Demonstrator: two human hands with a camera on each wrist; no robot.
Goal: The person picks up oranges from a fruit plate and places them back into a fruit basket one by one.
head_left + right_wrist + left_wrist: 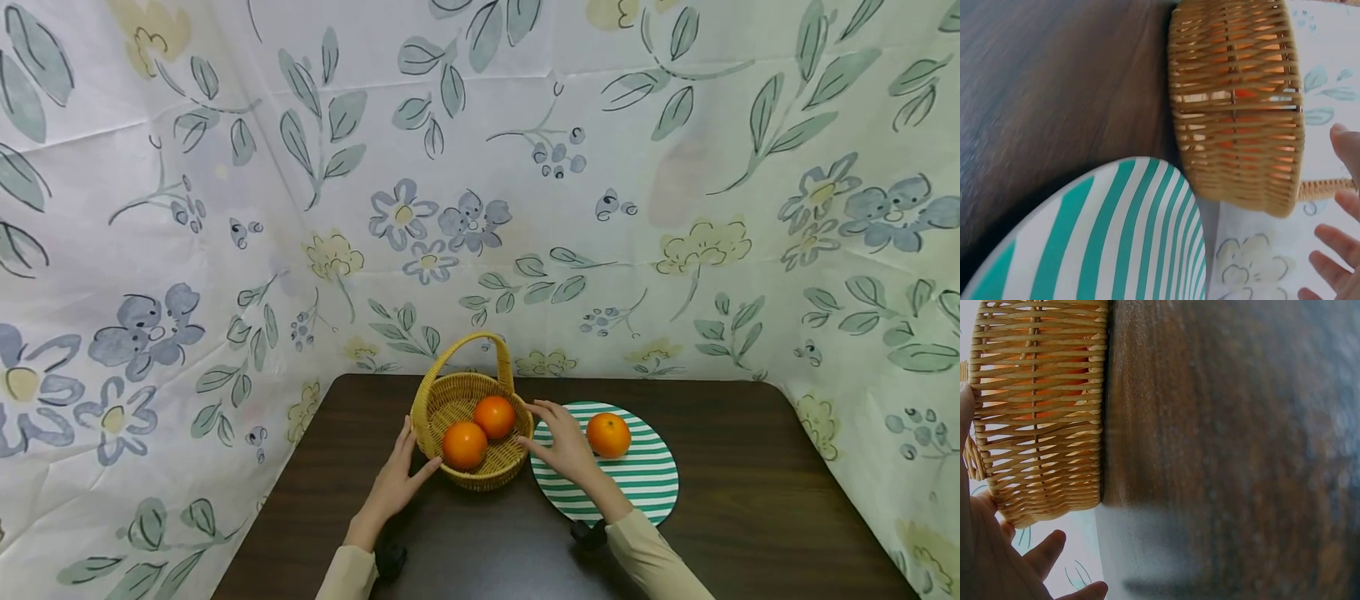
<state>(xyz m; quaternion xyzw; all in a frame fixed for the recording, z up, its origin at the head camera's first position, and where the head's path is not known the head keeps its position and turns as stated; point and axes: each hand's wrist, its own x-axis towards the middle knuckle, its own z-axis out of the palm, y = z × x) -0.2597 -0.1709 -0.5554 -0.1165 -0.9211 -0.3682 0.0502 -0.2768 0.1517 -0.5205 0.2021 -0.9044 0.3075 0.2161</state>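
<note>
A yellow woven basket [483,481] with a tall arched handle stands on the dark table. Inside it lie two oranges [465,446], which show through the weave in both wrist views. At the basket's left side is my left hand [393,483], its fingers extended along the wall and seemingly touching it near the rim. My right hand [566,446] reaches over the striped mat toward the right rim with spread fingers; the right wrist view shows these fingers [1338,240] apart from the weave. A third orange [609,435] sits on the round green-and-white striped mat [648,479].
The dark wooden table [750,500] runs back to a hanging floral cloth [525,208] that also lines both sides. The striped mat lies directly right of the basket, close to its base. A dark band is on each wrist.
</note>
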